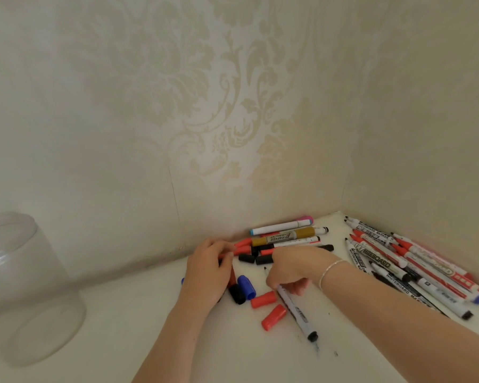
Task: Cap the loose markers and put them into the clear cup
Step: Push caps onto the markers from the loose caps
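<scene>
My right hand [291, 273] grips a white marker with a black end [297, 313], which slants across the white table with its bare tip pointing away from me. My left hand [209, 268] curls over loose caps near the wall and pinches a red cap [237, 251]. Loose caps lie between the hands: a blue cap [246, 286], a black cap [237, 294] and two red caps [263, 299]. The clear cup [25, 286] stands far left, with nothing visible inside.
A heap of uncapped whiteboard markers [393, 261] fills the right corner. More markers, one gold [285, 236], lie along the back wall with black caps [246, 258]. Patterned walls close the table's back and right sides.
</scene>
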A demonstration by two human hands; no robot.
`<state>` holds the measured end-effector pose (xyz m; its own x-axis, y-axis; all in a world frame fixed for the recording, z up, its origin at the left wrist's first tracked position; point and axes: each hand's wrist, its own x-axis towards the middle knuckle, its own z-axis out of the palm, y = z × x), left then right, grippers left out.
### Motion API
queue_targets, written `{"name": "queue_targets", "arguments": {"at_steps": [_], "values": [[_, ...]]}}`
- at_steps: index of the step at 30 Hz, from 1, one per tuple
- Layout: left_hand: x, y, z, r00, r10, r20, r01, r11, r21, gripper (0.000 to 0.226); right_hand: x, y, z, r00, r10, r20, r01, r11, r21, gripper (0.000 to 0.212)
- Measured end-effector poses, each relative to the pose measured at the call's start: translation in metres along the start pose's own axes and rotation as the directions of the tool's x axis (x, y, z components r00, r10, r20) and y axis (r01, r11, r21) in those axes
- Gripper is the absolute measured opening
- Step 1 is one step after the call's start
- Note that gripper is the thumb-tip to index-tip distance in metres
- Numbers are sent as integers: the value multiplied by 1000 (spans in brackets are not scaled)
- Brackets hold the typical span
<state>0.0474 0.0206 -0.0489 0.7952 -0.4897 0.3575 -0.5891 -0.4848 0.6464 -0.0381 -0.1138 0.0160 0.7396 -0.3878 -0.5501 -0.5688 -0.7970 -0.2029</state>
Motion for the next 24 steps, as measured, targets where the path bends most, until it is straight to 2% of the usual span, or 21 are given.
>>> {"name": "queue_targets", "arguments": {"at_steps": [3, 5, 7, 10, 11, 14, 17, 21, 24], "values": [[0, -2, -7, 999, -32, 39, 33, 999, -29, 20, -3, 9, -7, 991, -62, -122, 78, 989, 129, 22], [0, -3, -12, 998, -36, 42, 39, 998, -51, 19, -1, 15, -13, 978, -99, -181, 153, 937, 313, 23], [0, -3, -15, 998, -46, 49, 49, 997, -56, 19, -1, 18, -17, 964, -119, -236, 226, 833, 505, 26], [-3, -3, -13, 998, -5, 69, 5, 1000, -2, 21, 1, 20, -17, 944, -100, -315, 301, 657, 692, 26], [-3, -2, -11, 997, 26, 79, -29, 999, 40, 22, 2, 21, -17, 940, -92, -329, 314, 617, 722, 25], [-1, 4, 0, 983, 105, 154, -136, 968, 210, 29, 8, 24, -15, 919, -56, -391, 346, 591, 729, 22], [4, 12, 9, 971, 139, 192, -197, 924, 327, 32, 11, 27, -15, 917, -41, -396, 354, 539, 765, 22], [8, 13, 14, 977, 116, 176, -176, 910, 376, 32, 12, 31, -14, 924, -93, -370, 360, 530, 768, 23], [10, 11, 12, 983, 76, 166, -134, 915, 381, 28, 14, 29, -14, 928, -110, -355, 354, 552, 755, 14]]}}
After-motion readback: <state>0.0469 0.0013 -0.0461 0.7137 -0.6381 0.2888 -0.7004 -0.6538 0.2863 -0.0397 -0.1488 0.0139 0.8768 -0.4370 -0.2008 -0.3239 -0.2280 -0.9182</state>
